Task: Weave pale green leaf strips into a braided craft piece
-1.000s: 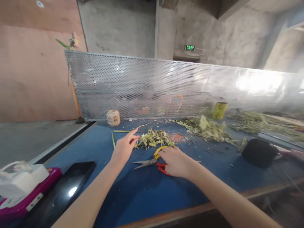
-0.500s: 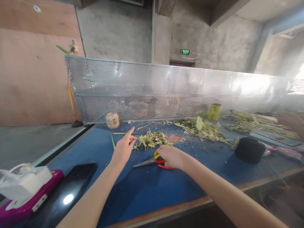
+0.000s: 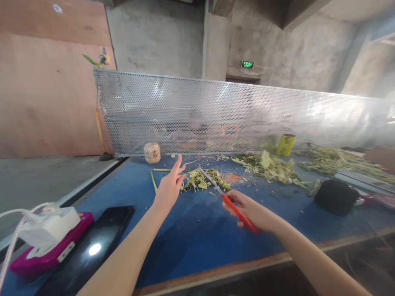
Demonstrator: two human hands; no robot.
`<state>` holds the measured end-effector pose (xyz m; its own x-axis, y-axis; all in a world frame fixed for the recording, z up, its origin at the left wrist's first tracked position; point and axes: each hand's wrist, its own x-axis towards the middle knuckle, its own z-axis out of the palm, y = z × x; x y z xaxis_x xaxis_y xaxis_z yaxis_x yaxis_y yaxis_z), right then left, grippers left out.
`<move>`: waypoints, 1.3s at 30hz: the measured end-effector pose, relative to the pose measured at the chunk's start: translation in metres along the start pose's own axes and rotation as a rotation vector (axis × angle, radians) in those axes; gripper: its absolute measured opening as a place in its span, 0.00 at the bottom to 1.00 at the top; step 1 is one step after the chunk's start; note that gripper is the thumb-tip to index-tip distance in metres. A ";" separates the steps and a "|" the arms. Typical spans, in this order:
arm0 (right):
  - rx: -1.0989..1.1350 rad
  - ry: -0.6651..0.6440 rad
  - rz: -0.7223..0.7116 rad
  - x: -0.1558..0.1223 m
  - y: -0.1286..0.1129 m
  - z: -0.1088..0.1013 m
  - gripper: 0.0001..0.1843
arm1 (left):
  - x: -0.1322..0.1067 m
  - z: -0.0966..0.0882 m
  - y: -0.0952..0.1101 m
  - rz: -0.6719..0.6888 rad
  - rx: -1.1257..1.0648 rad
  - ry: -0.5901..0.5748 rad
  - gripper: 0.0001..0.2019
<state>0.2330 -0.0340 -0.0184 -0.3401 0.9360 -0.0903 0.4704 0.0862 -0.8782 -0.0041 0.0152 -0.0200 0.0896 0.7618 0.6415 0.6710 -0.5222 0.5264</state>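
One pair of scissors point(image 3: 230, 203), handles gripped by right hand point(image 3: 255, 212), blades over scraps point(image 3: 195, 181) toward far edge of blue table point(image 3: 191, 242), left hand point(image 3: 167, 188) beside scraps, index raised, hold unclear, phone point(image 3: 106, 226) near left edge.

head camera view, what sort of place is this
Likely a workshop or small factory floor: bare concrete walls, a lit green exit sign, and a long blue worktable strewn with plant scraps.
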 end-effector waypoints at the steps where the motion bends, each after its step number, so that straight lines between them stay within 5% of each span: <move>1: 0.189 -0.079 0.068 0.000 -0.001 0.003 0.19 | 0.000 0.001 -0.001 0.009 0.016 -0.012 0.29; 5: 0.549 -0.259 0.165 0.002 -0.009 0.014 0.20 | 0.000 0.004 -0.006 0.023 0.037 0.014 0.28; 11: 0.358 -0.596 0.379 0.004 -0.026 0.021 0.34 | 0.000 0.006 -0.006 -0.015 0.054 0.039 0.26; 39: 0.443 -0.391 0.303 0.020 -0.024 0.036 0.21 | 0.000 0.005 0.003 -0.043 0.094 -0.059 0.24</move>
<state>0.1855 -0.0297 -0.0163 -0.5549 0.6972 -0.4539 0.2404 -0.3880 -0.8898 0.0019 0.0158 -0.0212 0.1000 0.8056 0.5840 0.7410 -0.4520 0.4966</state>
